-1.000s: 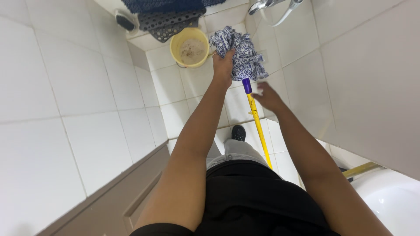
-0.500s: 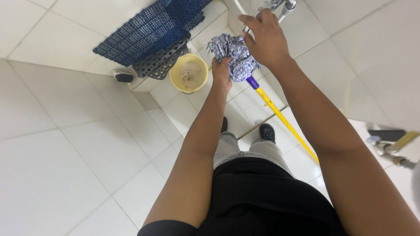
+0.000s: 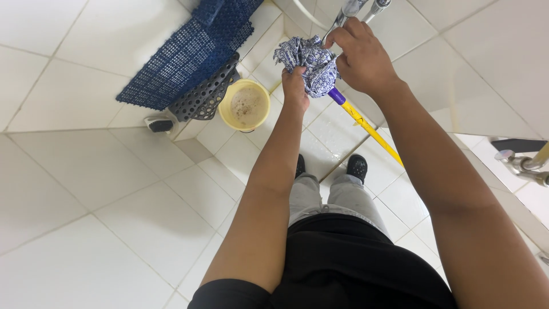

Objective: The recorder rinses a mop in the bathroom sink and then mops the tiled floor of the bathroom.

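White tiles (image 3: 86, 171); two hands (image 3: 360, 57), one mop head (image 3: 311, 66)

Both arms are bare from shoulder to wrist, with no sleeves, watch or rings showing on the left hand (image 3: 295, 90) or the right hand (image 3: 361, 57). A plain black fabric top (image 3: 337, 266) covers the torso. Light grey trousers (image 3: 334, 197) run toward twelve o'clock, ending in black perforated rubber clogs (image 3: 357, 167).

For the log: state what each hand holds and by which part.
Left hand grips the mop head by its blue-and-white strands; right hand closes over its top.
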